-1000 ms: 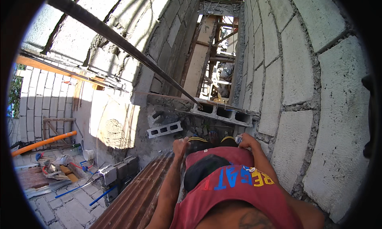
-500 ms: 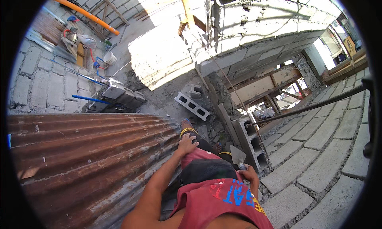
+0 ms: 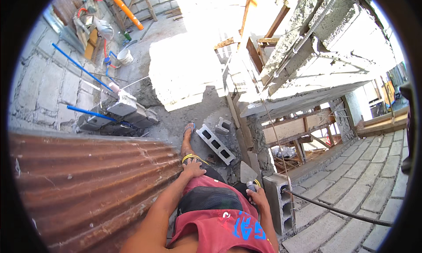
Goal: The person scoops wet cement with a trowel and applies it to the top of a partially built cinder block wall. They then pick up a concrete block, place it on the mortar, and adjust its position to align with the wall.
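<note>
My left hand [image 3: 192, 168] lies on my left leg just above the knee, its fingers spread over the dark cloth and holding nothing. In my right hand [image 3: 258, 196] is the handle of a trowel [image 3: 249, 173], held low by my right thigh. The trowel's grey, pointed blade tilts forward and away from me. Close to the right of that hand, a hollow concrete block [image 3: 277, 203] stands at the end of the block wall. On the ground ahead of my bare left foot [image 3: 189, 129] and to its right lies another hollow block [image 3: 215, 144], with a broken piece of block [image 3: 223, 125] beyond it.
Rusty corrugated sheeting [image 3: 92, 178] rises along my left. A block wall [image 3: 338, 200] runs along my right, with a steel bar [image 3: 338, 207] across it. Blue pipes [image 3: 91, 113] stick out by stacked blocks [image 3: 125, 108]; a white bucket [image 3: 125, 56] stands farther back.
My left foot and leg have come farther forward, and the whole view has shifted. The trowel stays in my right hand, and my left hand is still on my leg.
</note>
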{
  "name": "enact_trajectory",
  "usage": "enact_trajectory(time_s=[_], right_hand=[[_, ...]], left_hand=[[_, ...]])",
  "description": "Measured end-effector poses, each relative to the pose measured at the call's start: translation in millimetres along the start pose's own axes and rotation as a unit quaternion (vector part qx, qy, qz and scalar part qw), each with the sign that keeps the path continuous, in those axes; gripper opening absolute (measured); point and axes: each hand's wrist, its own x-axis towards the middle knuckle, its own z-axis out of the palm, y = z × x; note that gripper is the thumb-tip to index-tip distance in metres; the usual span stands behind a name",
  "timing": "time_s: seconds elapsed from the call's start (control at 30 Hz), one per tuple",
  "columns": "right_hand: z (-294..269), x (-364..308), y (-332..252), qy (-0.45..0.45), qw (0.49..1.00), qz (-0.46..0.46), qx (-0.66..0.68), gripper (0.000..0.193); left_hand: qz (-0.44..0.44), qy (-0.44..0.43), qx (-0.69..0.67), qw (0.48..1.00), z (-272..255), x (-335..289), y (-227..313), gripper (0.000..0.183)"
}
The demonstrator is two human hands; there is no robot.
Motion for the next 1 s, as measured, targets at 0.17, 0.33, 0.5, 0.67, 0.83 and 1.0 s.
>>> enact_trajectory(time_s=[0.17,0.33,0.5,0.67,0.83,1.0], right_hand=[[78.1,162.4,-31.6,0.066,0.972,0.145,-0.173,0.047],[155.4,217.5,-14.8,0.148,0.960,0.229,-0.060,0.042],[207.2,218.4,23.2,0.132,0.937,0.311,0.085,0.049],[190.9,226.0,82.3,0.214,0.925,0.301,0.089,0.044],[194.8,279.2,180.3,0.309,0.881,0.336,0.122,0.045],[208.7,379.6,234.2,0.285,0.881,0.376,0.035,0.045]], left_hand=[[0.107,0.041,0.064,0.991,-71.6,135.1,-68.1,0.060],[0.227,-0.146,-0.065,0.961,-172.8,274.6,-150.3,0.035],[0.253,-0.165,0.108,0.947,-264.7,327.2,-122.6,0.034],[0.199,-0.081,-0.133,0.967,-235.7,332.9,-54.9,0.033],[0.237,-0.158,0.007,0.958,-134.5,446.0,-41.9,0.033],[0.379,-0.098,0.264,0.882,-62.7,559.2,-65.7,0.041]])
